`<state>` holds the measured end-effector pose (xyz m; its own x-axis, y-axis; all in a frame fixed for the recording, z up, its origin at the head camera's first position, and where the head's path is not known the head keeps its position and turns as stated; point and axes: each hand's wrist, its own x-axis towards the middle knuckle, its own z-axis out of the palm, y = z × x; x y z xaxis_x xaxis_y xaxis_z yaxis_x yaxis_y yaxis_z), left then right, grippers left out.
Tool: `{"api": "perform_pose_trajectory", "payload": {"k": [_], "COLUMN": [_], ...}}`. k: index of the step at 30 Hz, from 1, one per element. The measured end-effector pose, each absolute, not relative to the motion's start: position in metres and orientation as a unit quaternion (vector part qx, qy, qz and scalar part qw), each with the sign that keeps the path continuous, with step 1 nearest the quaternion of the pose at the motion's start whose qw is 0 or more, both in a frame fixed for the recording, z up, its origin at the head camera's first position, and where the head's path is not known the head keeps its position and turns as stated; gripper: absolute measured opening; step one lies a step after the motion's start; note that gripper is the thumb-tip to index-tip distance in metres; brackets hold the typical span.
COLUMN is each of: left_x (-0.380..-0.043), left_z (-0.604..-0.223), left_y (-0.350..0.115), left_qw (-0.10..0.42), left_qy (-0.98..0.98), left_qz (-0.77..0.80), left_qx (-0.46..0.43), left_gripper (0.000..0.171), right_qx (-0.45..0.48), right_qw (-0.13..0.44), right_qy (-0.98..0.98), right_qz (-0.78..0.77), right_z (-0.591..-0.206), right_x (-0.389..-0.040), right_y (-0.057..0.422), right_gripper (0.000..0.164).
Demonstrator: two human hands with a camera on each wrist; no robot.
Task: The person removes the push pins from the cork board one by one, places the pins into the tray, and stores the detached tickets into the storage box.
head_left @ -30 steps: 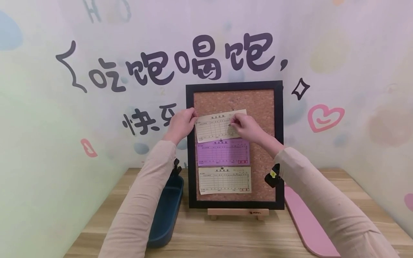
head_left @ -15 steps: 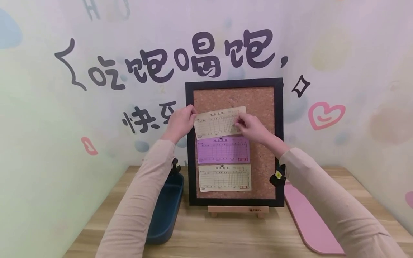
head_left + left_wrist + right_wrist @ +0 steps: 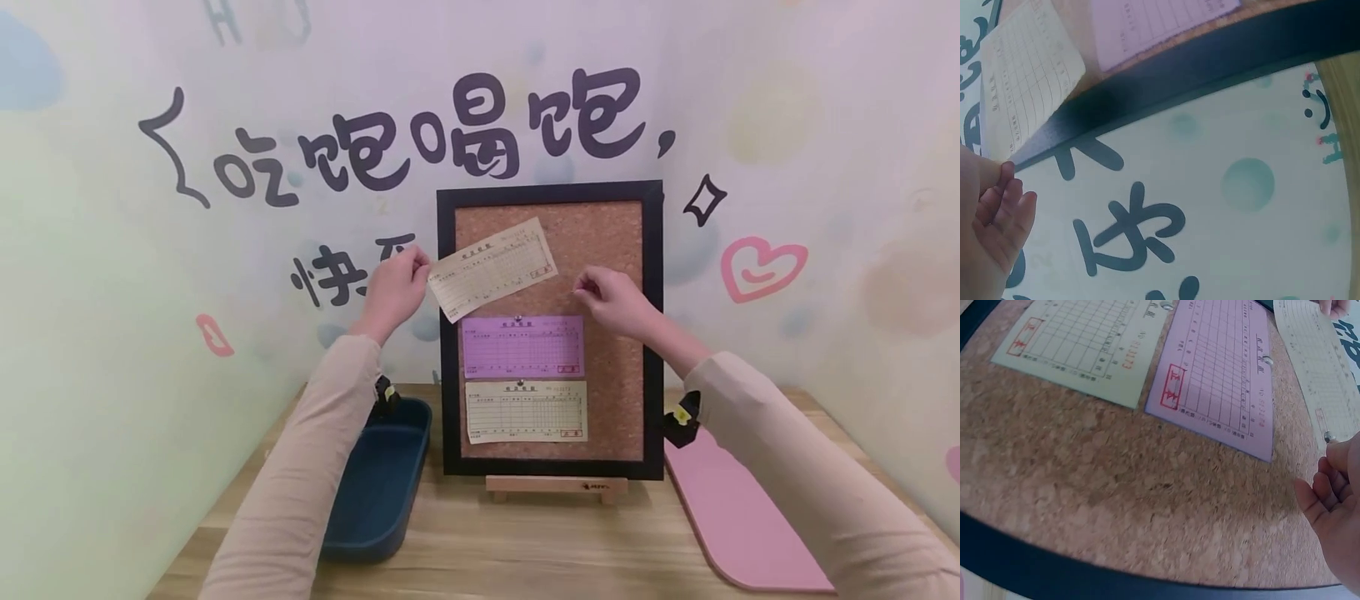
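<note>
A pale yellow receipt slip [image 3: 491, 271] is tilted up to the right in front of the board, off its surface at least at the left. My left hand [image 3: 393, 287] pinches its left end between thumb and finger. In the right wrist view, my right hand [image 3: 1338, 506] pinches a small silver thumbtack [image 3: 1327, 435]; in the head view that hand is right of the slip, apart from it. Below, a purple slip [image 3: 522, 348] and another yellow slip [image 3: 527, 414] hang on the cork board [image 3: 615, 383], each with a tack at its top edge.
A black frame [image 3: 656, 333] edges the board, which stands on a small wooden easel [image 3: 555, 484] on the table [image 3: 525, 558]. A dark blue tray [image 3: 375, 487] stands left, and a pink mat [image 3: 738, 517] lies right. Behind is a lettered wall [image 3: 337, 50].
The upper slip has swung up and left with my left hand, away from the purple slip. My right hand has drawn back to the right with the tack.
</note>
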<state>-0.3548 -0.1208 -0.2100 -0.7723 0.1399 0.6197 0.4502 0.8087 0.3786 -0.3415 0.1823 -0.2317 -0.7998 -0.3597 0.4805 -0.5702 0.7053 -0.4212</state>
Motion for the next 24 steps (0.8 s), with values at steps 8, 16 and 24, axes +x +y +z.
{"api": "perform_pose_trajectory", "payload": {"k": [8,16,24], "left_x": [-0.345,-0.332,-0.314], "left_z": [-0.216,-0.223,-0.237], "left_y": [-0.136,-0.15,-0.161], "left_qw": [0.305,0.315,0.33], "left_qy": [-0.895,-0.889,-0.878], "left_qz": [-0.294,-0.309,-0.327], "left_qx": [-0.139,-0.126,-0.118], "left_gripper": [0.014,0.013,0.012], "right_qx": [0.251,0.246,0.251], "right_qw": [0.192,0.177,0.179], "right_qy": [-0.908,-0.91,-0.907], "right_qz": [0.275,0.284,0.287], "right_z": [-0.239,-0.25,-0.263], "right_x": [-0.332,-0.321,-0.313], "right_y": [0.197,0.214,0.23], "right_gripper": [0.006,0.005,0.004]}}
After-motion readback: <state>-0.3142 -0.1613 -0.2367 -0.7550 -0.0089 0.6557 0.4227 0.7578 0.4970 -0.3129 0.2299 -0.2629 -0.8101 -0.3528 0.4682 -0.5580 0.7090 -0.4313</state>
